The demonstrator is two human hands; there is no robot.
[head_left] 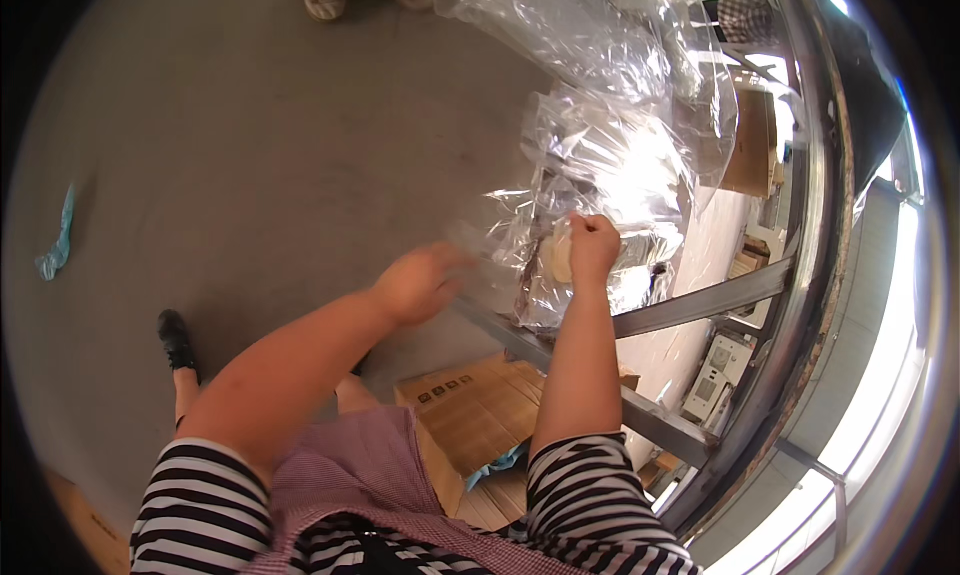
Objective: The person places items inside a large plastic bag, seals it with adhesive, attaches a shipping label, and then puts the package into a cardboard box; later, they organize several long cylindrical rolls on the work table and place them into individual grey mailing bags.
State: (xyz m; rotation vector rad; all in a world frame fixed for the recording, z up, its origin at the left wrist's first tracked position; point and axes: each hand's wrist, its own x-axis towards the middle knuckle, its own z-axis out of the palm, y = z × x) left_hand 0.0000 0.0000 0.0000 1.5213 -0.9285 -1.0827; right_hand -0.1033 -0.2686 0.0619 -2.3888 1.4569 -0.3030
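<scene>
Shiny clear plastic bags (610,125) lie in a crumpled heap at the upper right, with bright glare on them. My right hand (595,247) is closed in a pinch on the clear plastic at the near end of this heap. Beside its fingers a pale, rounded thing (558,254) shows; its kind is hard to make out. My left hand (425,280) is apart to the left, over the floor, with its fingers smeared by motion. A faint blur of plastic lies between it and the heap, and whether the hand touches it is unclear.
Below my hands stands an open cardboard box (465,407) with blue plastic inside. Metal bars (710,297) of a frame run along the right, near a white device (716,377). A blue-green scrap (58,243) lies on the grey floor (260,155). Another cardboard piece (752,140) stands at the far right.
</scene>
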